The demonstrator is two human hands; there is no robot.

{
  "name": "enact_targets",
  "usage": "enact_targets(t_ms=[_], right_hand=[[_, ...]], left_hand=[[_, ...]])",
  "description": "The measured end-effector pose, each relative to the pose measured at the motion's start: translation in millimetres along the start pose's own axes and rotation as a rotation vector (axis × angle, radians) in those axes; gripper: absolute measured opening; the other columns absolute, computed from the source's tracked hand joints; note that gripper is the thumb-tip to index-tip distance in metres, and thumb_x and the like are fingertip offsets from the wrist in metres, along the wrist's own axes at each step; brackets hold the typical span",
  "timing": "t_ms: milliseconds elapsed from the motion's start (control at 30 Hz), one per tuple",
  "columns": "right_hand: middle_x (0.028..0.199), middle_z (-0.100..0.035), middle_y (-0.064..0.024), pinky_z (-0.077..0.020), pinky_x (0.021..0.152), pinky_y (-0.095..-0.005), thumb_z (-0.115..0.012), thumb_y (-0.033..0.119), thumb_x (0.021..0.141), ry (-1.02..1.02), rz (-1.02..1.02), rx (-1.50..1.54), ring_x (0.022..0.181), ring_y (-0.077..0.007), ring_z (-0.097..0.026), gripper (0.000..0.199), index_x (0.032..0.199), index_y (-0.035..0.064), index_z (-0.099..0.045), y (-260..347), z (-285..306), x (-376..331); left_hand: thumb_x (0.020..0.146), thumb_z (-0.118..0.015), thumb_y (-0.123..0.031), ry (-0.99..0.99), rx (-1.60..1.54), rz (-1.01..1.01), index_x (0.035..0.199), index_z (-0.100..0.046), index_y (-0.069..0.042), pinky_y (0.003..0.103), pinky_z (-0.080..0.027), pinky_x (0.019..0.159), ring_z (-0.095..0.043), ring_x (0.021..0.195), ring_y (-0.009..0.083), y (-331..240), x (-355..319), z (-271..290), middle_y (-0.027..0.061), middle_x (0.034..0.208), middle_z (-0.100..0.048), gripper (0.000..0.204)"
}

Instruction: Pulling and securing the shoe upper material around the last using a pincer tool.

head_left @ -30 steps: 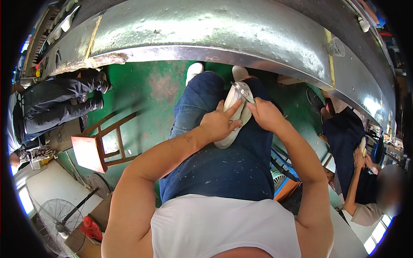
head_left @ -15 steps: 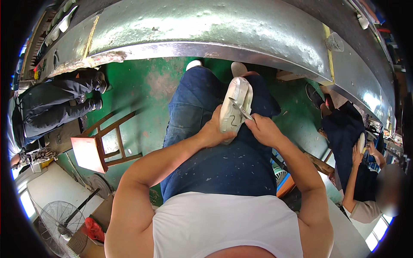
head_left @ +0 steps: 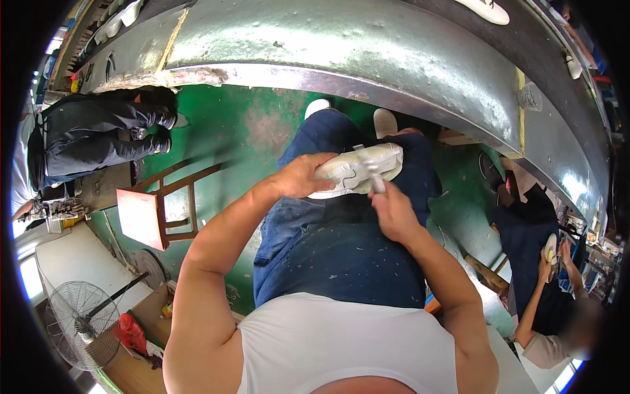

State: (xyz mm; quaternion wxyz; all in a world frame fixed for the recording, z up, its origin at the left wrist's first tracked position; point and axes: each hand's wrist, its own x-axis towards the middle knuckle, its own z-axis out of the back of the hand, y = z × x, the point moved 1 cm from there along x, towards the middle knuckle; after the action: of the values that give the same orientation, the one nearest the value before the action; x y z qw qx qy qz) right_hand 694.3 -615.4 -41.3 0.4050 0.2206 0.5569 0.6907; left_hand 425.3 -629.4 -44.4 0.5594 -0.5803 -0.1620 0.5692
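Over my lap a pale, off-white shoe lies nearly crosswise, with a dark wavy line on its side. My left hand is closed around its left end. My right hand grips a slim metal hand tool, its upper part smeared by motion across the shoe. The tool's exact kind cannot be made out. Below the shoe are my dark blue apron and trousers.
A metal-covered bench curves across the far side, with a clear cup and a white shoe. A wooden stool and fan stand left. People work at both sides; the right one holds a shoe.
The shoe has swung from upright to nearly crosswise, its far end now pointing right. My left hand has shifted left with it. My right hand has moved slightly lower, the tool now blurred.
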Motion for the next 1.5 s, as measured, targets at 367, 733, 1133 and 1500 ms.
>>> enact_targets(t_ms=[367, 733, 1133, 1500], right_hand=[[0.087, -0.066, -0.0183, -0.0503, 0.077, -0.0374, -0.05, 0.029, 0.102, 0.254, -0.302, -0.109, 0.083, -0.0305, -0.065, 0.036, 0.111, -0.0049, -0.059, -14, -4, 5], [0.111, -0.058, -0.0028, -0.046, 0.08, -0.0232, -0.062, 0.012, 0.092, -0.013, -0.422, 0.505, 0.092, -0.0082, -0.055, 0.049, 0.137, -0.0009, -0.046, -31, 83, -64], [0.077, -0.064, -0.0097, -0.0504, 0.066, -0.0344, -0.062, 0.023, 0.093, 0.128, -0.368, -0.229, 0.069, -0.0166, -0.064, 0.026, 0.109, 0.0023, -0.061, 0, 73, -63], [0.089, -0.065, -0.0055, -0.0518, 0.066, -0.0269, -0.059, 0.019, 0.095, 0.304, -0.714, 0.45, 0.078, -0.0128, -0.064, 0.018, 0.107, 0.0055, -0.061, -7, 74, -27]], left_hand=[[0.08, -0.079, -0.013, -0.022, 0.004, -0.058, 0.147, -0.042, -0.006, 0.038, -0.048, 0.1, -0.064, 0.112, 0.0277, 9, -4, 4, 0.0168, 0.126, -0.064, 0.076], [0.077, -0.084, -0.016, -0.374, -0.088, -0.504, 0.135, -0.047, -0.004, 0.034, -0.053, 0.086, -0.067, 0.101, 0.0231, -116, 0, 3, 0.0158, 0.111, -0.067, 0.07], [0.089, -0.064, -0.028, -0.348, 0.408, -0.156, 0.112, -0.065, -0.004, 0.046, -0.054, 0.082, -0.067, 0.091, 0.0375, -22, 54, -70, 0.0216, 0.096, -0.068, 0.033], [0.096, -0.056, -0.026, -0.436, 0.661, -0.249, 0.082, -0.063, -0.004, 0.047, -0.054, 0.064, -0.067, 0.07, 0.036, -32, 59, -74, 0.0167, 0.076, -0.067, 0.027]])
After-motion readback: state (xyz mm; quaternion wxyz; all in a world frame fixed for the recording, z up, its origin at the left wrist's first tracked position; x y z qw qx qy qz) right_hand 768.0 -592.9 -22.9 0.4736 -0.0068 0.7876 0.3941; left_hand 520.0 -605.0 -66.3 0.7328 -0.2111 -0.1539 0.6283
